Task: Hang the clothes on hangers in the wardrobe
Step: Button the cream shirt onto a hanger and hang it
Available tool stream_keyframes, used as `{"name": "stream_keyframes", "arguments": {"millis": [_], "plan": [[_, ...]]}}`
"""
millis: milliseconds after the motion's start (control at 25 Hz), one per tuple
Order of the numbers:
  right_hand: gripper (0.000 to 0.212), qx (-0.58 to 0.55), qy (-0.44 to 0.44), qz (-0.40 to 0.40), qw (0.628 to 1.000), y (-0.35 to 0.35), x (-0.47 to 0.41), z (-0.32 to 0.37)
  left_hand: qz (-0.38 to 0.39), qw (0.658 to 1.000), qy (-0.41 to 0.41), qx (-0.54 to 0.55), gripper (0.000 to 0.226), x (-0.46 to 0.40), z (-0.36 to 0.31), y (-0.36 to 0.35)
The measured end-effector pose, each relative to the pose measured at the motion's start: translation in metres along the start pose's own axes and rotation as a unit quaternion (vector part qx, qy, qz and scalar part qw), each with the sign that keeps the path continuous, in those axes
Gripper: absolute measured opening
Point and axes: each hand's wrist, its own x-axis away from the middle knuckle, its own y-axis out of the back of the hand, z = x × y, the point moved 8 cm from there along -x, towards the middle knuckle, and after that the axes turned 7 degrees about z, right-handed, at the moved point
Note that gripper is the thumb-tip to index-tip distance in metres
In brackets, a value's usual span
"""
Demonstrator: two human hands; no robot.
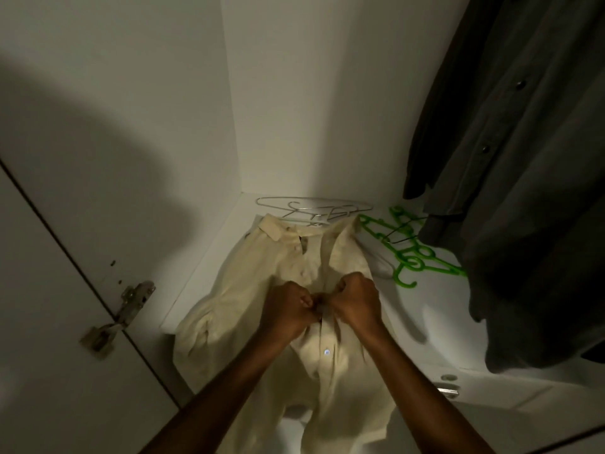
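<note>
Wardrobe: white inside, filling most of the frame; door with metal hinge at lower left.
Dark shirt: hanging already at upper right, buttoned front visible, reaching down to right middle of the frame.
Cream shirt: lying flat on the wardrobe floor, at centre and lower centre of the frame; collar at the far end, hem toward the camera, so long axis running from bottom of the frame up to the middle. Front placket along this axis, one white button visible below the hands.
Left hand: fingers curled, pinching the left edge of the placket at mid-chest.
Right hand: fingers curled too, holding the opposite edge; both knuckles almost touching over one button place.
Grip state: closed tight on cloth on both sides; fastening or unfastening, cannot tell which.
Green hangers: small pile just right of the collar, nearer to the right hand.
Wire hanger: just behind the collar, at the far end of the shirt axis.
Key relation: hangers lying beyond the hands, upward in the frame; probably a forward reach over the shirt needed, the right hand better placed.
</note>
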Motion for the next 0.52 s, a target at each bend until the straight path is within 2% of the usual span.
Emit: {"name": "stream_keyframes", "arguments": {"millis": [160,320,520], "plan": [[0.053,0.029,-0.044,-0.009,0.999,-0.006,0.003,-0.004,-0.062,0.995,0.077,0.028,0.015,0.011,0.01,0.0],[0.043,0.029,-0.044,-0.064,0.997,-0.001,0.015,0.0,-0.055,0.989,0.126,0.056,0.023,0.011,0.017,-0.002],[0.029,-0.076,-0.012,-0.068,0.995,0.01,0.025,-0.012,-0.062,0.991,0.119,0.013,0.013,0.006,0.023,-0.005]]}}
